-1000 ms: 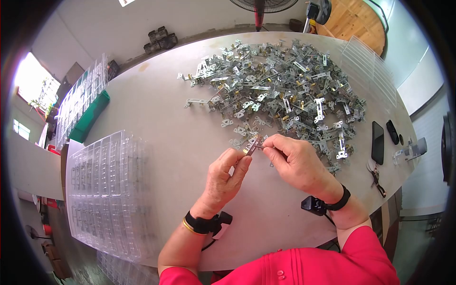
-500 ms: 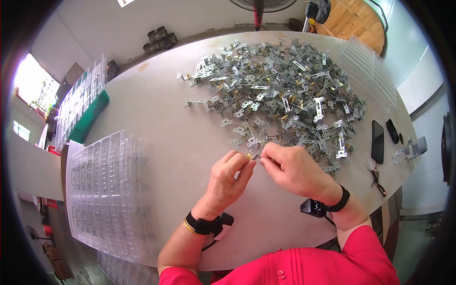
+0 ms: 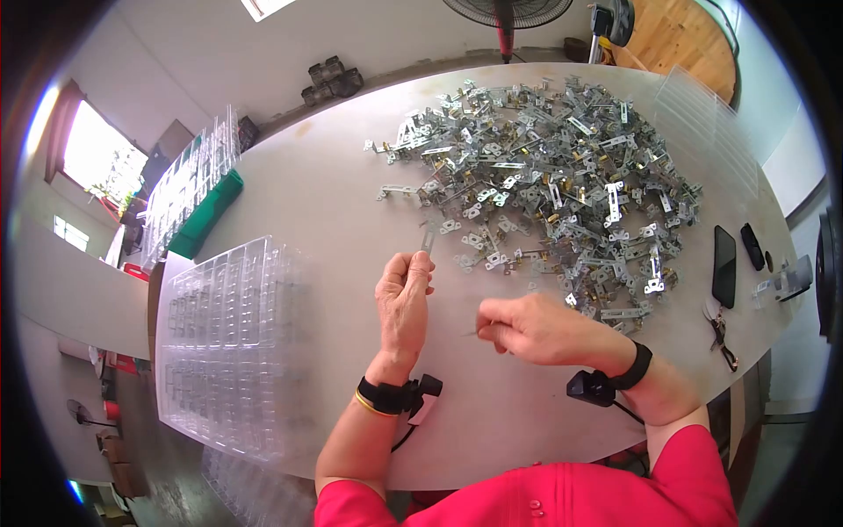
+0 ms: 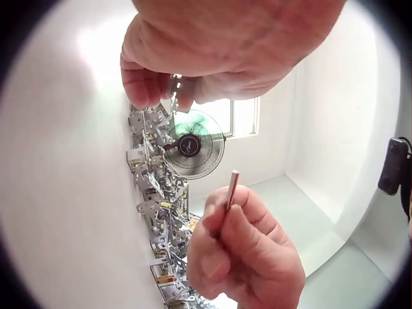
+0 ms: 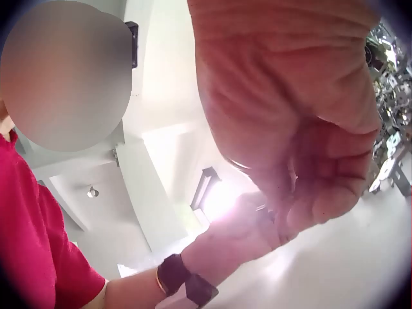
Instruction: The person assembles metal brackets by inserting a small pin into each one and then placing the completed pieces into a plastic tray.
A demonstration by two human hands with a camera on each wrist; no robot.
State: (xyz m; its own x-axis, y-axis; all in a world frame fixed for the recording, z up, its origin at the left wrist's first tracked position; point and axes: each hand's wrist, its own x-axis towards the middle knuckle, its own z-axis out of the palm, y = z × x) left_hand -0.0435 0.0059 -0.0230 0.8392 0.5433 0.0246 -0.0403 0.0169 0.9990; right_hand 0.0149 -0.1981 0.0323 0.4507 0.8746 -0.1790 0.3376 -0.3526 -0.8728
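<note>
My left hand (image 3: 404,303) grips a flat slotted metal bracket (image 3: 428,237) between thumb and fingers, its end pointing up toward the heap. In the left wrist view the fingers partly cover this bracket (image 4: 176,84). Apart from it, to the right, my right hand (image 3: 540,329) pinches a thin metal rod (image 3: 469,333). One end of the rod (image 4: 233,183) sticks out past the thumb in the left wrist view; the rest is hidden in the fingers. Just beyond both hands lies a large heap of metal brackets (image 3: 562,167), some with brass-coloured pieces.
Clear plastic compartment trays (image 3: 224,351) are stacked at the left of the table (image 3: 351,255), with a green bin (image 3: 206,211) behind them. A phone (image 3: 724,265), a small black case (image 3: 752,246) and cutters (image 3: 718,334) lie at the right. A fan (image 3: 507,13) stands beyond the table.
Earlier both hands met at the bracket; now they are apart. The left hand has lifted the bracket up and away, and the right hand has drawn back lower with the rod. The head view has shifted.
</note>
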